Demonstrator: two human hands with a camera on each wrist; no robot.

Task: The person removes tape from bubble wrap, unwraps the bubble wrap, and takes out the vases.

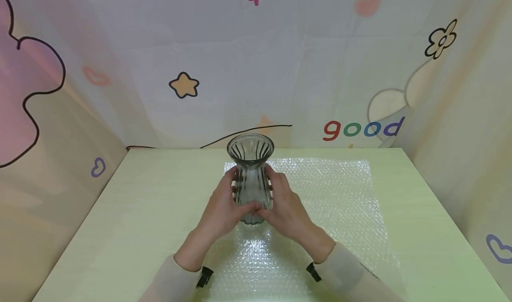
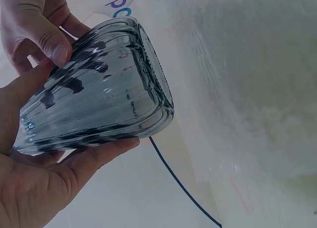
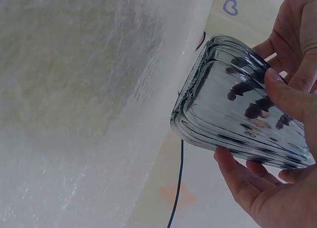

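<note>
A smoky grey glass vase (image 1: 251,186) with a flared rim and ribbed sides is held upright in the head view, its mouth facing up. My left hand (image 1: 222,208) grips its left side, thumb across the front and fingers round the back. On the other side my right hand (image 1: 288,206) grips it the same way, the two thumbs nearly meeting low on the front. Both wrist views show the thick base of the vase (image 2: 114,84) apart from the surface below. Beneath it lies a sheet of clear bubble wrap (image 1: 340,204).
The bubble wrap covers the middle and right of a pale green table (image 1: 160,186). A printed cloth (image 1: 256,70) with hearts, a star and the word "good" hangs behind the table and along both sides. Each sleeve cuff has a black clip (image 1: 205,277) near it.
</note>
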